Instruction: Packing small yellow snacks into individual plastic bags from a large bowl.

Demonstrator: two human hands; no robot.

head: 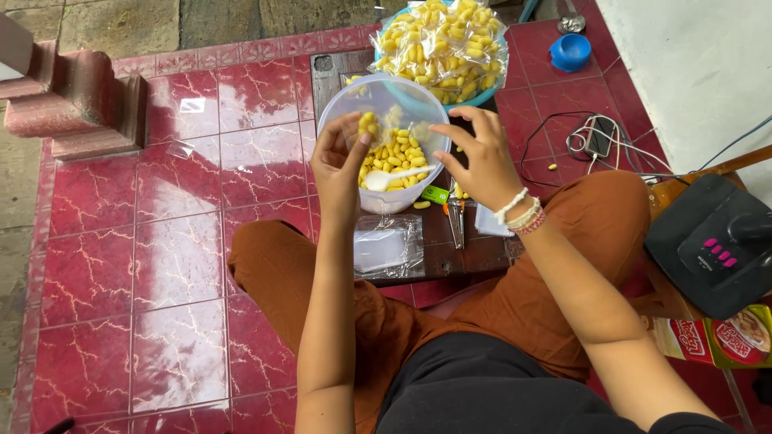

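Fingers (363, 135) of the left hand (338, 165) pinch yellow pieces (367, 122) (right hand (481, 157) spread loosely).

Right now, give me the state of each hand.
Left hand: closed on a few yellow snack pieces over the clear bowl.
Right hand: open, fingers curled, holding nothing visible.
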